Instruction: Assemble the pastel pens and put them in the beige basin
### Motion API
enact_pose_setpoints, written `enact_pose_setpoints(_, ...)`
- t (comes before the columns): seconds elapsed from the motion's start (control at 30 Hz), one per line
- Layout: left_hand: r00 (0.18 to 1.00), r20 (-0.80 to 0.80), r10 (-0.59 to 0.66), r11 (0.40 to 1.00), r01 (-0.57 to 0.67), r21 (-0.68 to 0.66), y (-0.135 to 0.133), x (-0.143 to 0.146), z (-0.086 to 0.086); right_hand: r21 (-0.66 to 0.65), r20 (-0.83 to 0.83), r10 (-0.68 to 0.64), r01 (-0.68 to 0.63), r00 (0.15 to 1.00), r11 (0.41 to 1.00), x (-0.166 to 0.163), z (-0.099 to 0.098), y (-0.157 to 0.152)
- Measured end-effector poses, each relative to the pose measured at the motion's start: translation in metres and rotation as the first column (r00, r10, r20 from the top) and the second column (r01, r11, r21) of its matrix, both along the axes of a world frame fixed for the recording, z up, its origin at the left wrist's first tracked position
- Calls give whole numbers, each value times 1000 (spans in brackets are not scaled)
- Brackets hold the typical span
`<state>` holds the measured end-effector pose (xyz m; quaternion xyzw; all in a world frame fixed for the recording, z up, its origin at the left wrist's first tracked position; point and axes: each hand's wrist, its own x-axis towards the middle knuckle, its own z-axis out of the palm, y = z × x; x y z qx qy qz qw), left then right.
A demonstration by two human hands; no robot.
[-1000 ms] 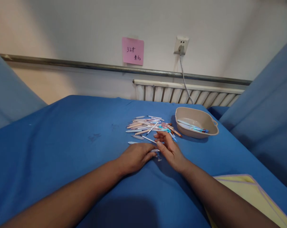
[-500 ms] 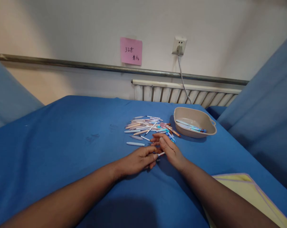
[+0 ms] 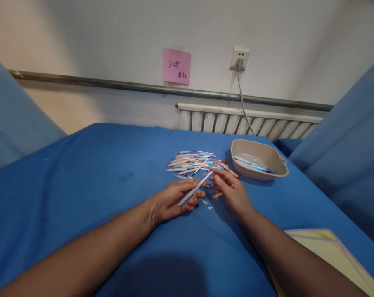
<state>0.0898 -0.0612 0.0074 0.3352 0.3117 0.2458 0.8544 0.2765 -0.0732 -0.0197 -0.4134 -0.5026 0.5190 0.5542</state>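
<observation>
My left hand [image 3: 180, 200] is closed on a pen [image 3: 191, 193] with a grey-blue barrel and a thin white front end. It is held slanting up to the right, above the blue cloth. My right hand [image 3: 232, 192] is beside the white end, its fingers curved and apart, the index fingertip at or close to the tip. Under its lower fingers shows a peach patterned piece [image 3: 218, 195]; whether the hand touches it is unclear. Small white pieces [image 3: 204, 201] lie between the hands. Just beyond, there is a pile of pens and pen parts [image 3: 187, 162].
A beige basin [image 3: 247, 144] holding a few bluish pens stands right of the pile. A yellow cloth [image 3: 317, 247] lies at the lower right on the blue tablecloth [image 3: 81, 173]. A pink note [image 3: 176, 66], a socket [image 3: 239, 58] and a radiator [image 3: 216, 119] are at the wall behind.
The pen in my left hand has swung up and its barrel now shows above the fingers. My right hand has shifted slightly to the right. The view has turned slightly left.
</observation>
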Motion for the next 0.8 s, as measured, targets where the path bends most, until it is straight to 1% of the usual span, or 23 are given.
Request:
enact_pose_setpoints(0.17, 1000, 14, 12, 996, -11, -86, -3, 1, -2, -5, 83, -16, 17, 996, 1000, -3, -2, 2)
enact_pose_setpoints(0.33, 998, 46, 47, 991, -40, -130, -5, 4, -1, -19, 130, 19, -17, 991, 1000, -7, -8, 3)
enact_pose_setpoints(0.47, 996, 76, 47, 989, -36, -141, -4, 5, -2, -32, 136, 45, -41, 990, 999, -8, -9, 3)
enact_pose_setpoints(0.6, 995, 103, 11, 990, 4, -139, -4, 4, -3, -52, 116, 72, -67, 991, 996, -8, -8, 3)
enact_pose_setpoints(0.73, 995, 101, -12, 994, 23, -109, -4, 4, -3, -71, 80, 94, -88, 992, 994, -8, -5, 2)
enact_pose_setpoints(0.8, 998, 64, -17, 997, 21, -73, -5, 5, -2, -75, 42, 97, -94, 994, 993, -8, -4, 1)
